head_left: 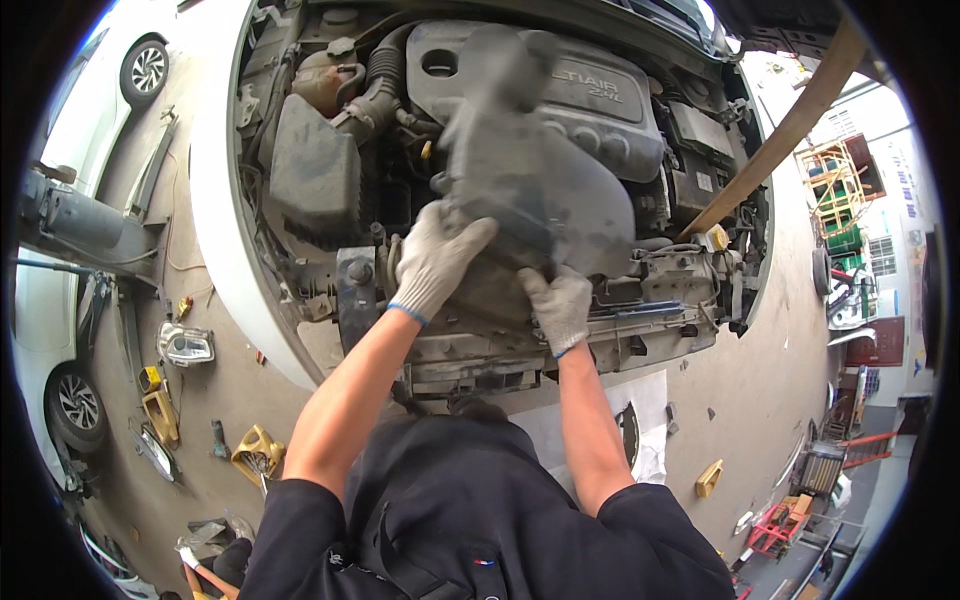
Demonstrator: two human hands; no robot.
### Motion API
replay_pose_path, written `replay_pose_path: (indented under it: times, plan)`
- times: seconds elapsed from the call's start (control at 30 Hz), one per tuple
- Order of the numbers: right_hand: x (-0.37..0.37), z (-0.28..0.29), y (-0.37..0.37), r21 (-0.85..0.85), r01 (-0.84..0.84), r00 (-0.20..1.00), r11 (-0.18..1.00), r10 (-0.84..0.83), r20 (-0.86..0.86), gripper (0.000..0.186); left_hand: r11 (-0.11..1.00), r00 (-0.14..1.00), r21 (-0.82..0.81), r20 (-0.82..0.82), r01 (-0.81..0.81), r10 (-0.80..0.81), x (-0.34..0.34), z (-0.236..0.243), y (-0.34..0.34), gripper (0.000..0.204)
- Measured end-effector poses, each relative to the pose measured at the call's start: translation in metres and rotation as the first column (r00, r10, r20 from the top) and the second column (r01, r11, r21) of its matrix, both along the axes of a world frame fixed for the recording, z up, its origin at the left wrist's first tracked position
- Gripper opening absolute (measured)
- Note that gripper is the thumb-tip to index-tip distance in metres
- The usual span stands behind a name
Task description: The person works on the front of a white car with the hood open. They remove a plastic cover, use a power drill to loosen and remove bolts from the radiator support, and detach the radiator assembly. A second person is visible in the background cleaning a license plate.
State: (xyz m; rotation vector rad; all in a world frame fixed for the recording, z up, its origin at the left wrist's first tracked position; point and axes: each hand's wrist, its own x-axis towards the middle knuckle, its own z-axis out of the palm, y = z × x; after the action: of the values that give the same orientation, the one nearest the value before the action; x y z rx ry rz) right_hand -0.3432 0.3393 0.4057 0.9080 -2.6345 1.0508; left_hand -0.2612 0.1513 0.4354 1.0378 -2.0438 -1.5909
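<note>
A dusty dark-grey moulded plastic part (515, 175), with a wide rounded body and a narrower far end, is held over an open engine bay. It is smeared by motion, and its exact kind cannot be made out. My left hand (437, 258), in a pale work glove, grips its near left edge with the thumb on top. Lower right, my gloved right hand (557, 310) closes on its near edge. Behind the part lies the engine cover (620, 110), partly hidden by it. The black air filter box (315, 170) sits to its left.
A wooden pole (790, 135) slants up from the bay's right side. A coolant tank (322, 82) is at the far left of the bay. A headlamp (187, 345) and yellow pieces (258, 452) lie on the left floor. Another person's arm (208, 578) shows at lower left.
</note>
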Motion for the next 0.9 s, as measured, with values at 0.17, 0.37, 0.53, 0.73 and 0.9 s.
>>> replay_pose_path:
  times: [0.17,0.37,0.53,0.73,0.9]
  plan:
    - [0.013,-0.015,0.022,-0.260,0.215,0.971,0.941,-0.179,0.156,0.054,0.942,0.938,0.008,0.093,0.334,-0.334,-0.036,0.019,0.000,0.063]
    - [0.006,-0.018,0.020,-0.143,0.276,0.955,0.951,-0.254,0.152,0.054,0.940,0.936,0.001,0.090,0.342,-0.341,-0.047,0.017,-0.003,0.056]
    - [-0.001,-0.014,0.014,-0.060,0.229,0.966,0.972,-0.219,0.137,0.050,0.955,0.954,0.043,0.058,0.293,-0.295,-0.038,0.004,-0.011,0.058]
    - [0.008,0.002,0.020,-0.253,0.356,0.896,0.900,-0.252,0.365,0.030,0.929,0.913,-0.011,0.187,0.370,-0.361,-0.048,0.045,0.010,0.067]
    - [0.005,0.014,0.021,-0.186,0.252,0.890,0.950,-0.151,0.431,0.029,0.960,0.948,-0.054,0.187,0.273,-0.259,-0.031,0.043,0.015,0.066]
